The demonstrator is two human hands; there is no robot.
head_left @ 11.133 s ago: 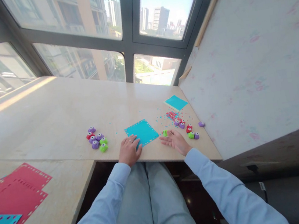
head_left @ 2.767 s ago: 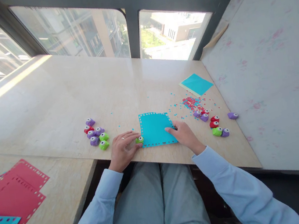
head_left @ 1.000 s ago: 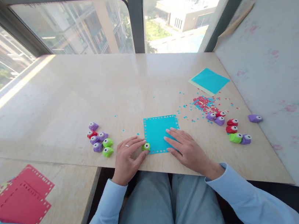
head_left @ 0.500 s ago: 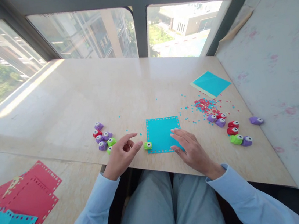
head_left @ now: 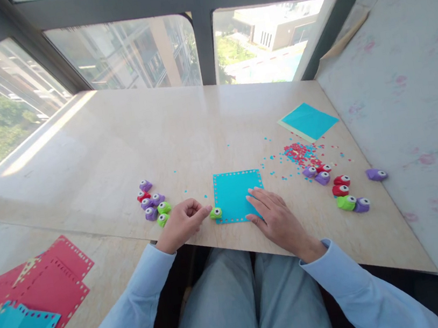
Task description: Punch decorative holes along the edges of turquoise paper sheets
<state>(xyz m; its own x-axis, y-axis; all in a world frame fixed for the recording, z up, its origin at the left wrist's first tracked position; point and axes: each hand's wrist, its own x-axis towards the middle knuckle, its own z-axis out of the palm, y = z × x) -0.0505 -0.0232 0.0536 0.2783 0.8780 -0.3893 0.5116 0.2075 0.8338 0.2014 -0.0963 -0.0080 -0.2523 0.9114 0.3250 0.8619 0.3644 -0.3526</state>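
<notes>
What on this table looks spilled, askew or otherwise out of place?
Red and blue paper bits lie scattered on the table, thinning toward the blue sheet under the right hand. One purple punch sits apart from its cluster. The left hand touches the green punch at the sheet's edge.

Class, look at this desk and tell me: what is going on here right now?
A person sits at a table punching holes along the edges of a blue paper square. The right hand lies flat on the paper, pinning it down. The left hand is curled, its fingertips touching a small green punch clipped at the paper's left edge. More punches sit in clusters on either side, with confetti scattered to the right.
</notes>
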